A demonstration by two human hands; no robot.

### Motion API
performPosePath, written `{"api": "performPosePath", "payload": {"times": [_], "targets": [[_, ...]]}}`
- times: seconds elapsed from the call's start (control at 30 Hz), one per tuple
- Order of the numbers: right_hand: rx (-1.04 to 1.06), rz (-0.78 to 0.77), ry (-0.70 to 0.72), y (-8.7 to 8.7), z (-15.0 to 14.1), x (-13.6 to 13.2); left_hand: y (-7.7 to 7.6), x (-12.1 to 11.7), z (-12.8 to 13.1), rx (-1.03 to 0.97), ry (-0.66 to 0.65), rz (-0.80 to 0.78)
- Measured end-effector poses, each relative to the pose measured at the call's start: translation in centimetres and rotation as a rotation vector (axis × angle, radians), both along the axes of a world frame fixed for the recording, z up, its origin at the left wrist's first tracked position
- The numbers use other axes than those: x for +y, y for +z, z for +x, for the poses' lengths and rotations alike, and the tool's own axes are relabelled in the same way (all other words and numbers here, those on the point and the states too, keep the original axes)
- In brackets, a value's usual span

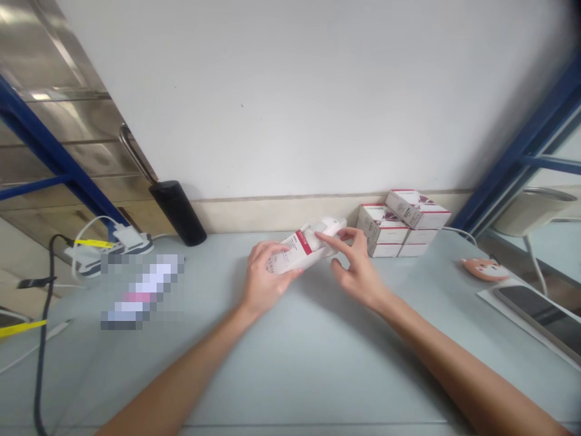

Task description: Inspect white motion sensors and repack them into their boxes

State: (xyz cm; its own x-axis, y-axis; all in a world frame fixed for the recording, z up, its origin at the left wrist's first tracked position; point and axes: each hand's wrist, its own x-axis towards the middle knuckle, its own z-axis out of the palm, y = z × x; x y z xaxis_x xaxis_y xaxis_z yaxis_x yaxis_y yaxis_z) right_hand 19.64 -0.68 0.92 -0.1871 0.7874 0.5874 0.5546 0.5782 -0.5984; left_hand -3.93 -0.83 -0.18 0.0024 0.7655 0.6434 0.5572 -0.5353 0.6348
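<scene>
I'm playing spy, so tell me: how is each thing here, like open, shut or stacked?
White box: held, tilted, right end seems open
Left hand: gripping the white box
Right hand: index finger at that end, thumb apart
Boxes by the wall: stacked, look shut
Black cylinder: upright
Power strip: white plug in it
Pixelated thing: too blurred to tell

The small box (297,247) in the middle looks like smooth printed card with a faint sheen, as do the stacked boxes (411,224) at the far right. The tabletop (281,375) is smooth with a dull, satin finish, and the wall (295,103) beyond it is flat and matt. On the left, brushed-looking, shiny metal panels (77,121) stand behind painted blue bars (40,142), a matt black cylinder (178,213) and a smooth white plastic power strip (138,243).
</scene>
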Motion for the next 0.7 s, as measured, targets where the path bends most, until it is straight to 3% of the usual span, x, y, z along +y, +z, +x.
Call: {"api": "performPosePath", "payload": {"times": [0.7], "targets": [[0.026, 0.081, -0.062, -0.29, -0.5, -0.25, 0.4, -0.57, 0.51, 0.049, 0.012, 0.054]]}}
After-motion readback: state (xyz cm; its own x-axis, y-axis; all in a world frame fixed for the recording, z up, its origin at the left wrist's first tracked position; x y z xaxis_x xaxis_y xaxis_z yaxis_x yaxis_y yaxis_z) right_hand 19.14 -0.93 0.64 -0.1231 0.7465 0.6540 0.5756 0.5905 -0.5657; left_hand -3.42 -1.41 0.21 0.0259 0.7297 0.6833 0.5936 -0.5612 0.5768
